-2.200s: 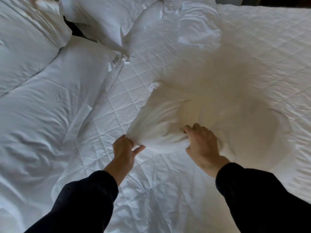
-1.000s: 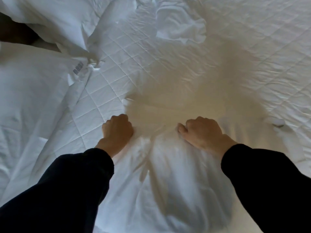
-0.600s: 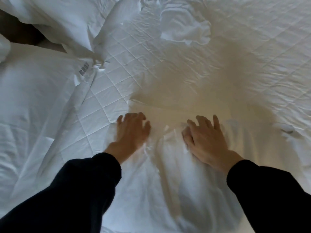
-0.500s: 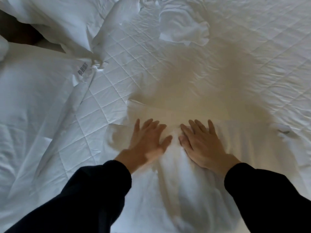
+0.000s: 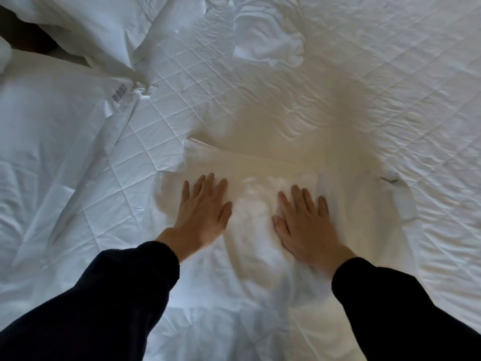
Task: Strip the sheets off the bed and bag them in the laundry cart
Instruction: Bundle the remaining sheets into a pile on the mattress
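A white sheet (image 5: 250,230), folded over into a loose bundle, lies on the quilted mattress pad (image 5: 377,105) in front of me. My left hand (image 5: 201,213) lies flat on the bundle's left side, fingers straight and spread. My right hand (image 5: 303,222) lies flat on its right side, palm down, fingers straight. A raised ridge of cloth stands between the two hands. Neither hand grips anything. No laundry cart is in view.
A white duvet (image 5: 46,162) with a small label covers the left of the bed. Pillows (image 5: 99,27) lie at the top left. Another crumpled white cloth (image 5: 268,40) sits at the top centre. My shadow falls across the mattress middle.
Both hands held the sheet in fists a second ago, then let go and flattened onto it. They have since spread apart, pressing the bundle down.
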